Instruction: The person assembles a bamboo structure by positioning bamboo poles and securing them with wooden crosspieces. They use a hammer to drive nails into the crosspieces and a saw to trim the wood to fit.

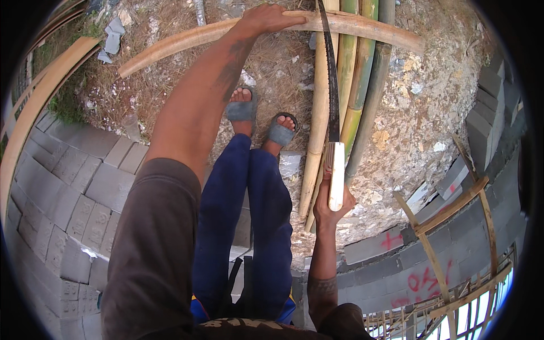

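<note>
A handsaw with a white handle and a dark toothed blade is gripped in my right hand, fingers wrapped round the handle. Its blade reaches away from me and crosses a long pale wooden board near the far edge of view. My left hand clasps that board just left of the blade, thumb pointing toward it. Under the board lie several bamboo poles, green and yellowish, running lengthwise away from me. Whether the teeth touch the wood cannot be made out.
My sandalled feet stand left of the poles on rough, straw-strewn ground. Grey concrete blocks are stacked at the left. On the right are a block wall with red paint marks and a wooden frame. Another board stretches along the far left.
</note>
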Tool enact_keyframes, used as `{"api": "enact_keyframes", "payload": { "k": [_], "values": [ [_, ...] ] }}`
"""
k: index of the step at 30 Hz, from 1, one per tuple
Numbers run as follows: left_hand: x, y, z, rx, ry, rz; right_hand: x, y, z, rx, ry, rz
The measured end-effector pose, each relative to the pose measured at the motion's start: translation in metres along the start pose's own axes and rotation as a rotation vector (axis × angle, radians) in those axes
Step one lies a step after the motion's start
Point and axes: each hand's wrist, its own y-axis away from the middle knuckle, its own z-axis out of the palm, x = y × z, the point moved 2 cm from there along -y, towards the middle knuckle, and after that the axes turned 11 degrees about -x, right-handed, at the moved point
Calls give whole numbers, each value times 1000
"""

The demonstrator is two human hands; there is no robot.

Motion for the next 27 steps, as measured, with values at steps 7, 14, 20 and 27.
{"api": "enact_keyframes", "payload": {
  "k": [7,14,20,27],
  "values": [
    [20,18,-18,-88,138,-25,-2,-4,1,24,-32,-21],
    [24,18,-21,-92,129,-43,8,-10,10,13,-30,-28],
    [22,27,-16,45,53,49,-3,-2,-2,-14,-57,30],
    [-7,15,1,97,-266,220,-32,-13,-12,-33,-153,47]
  ]
}}
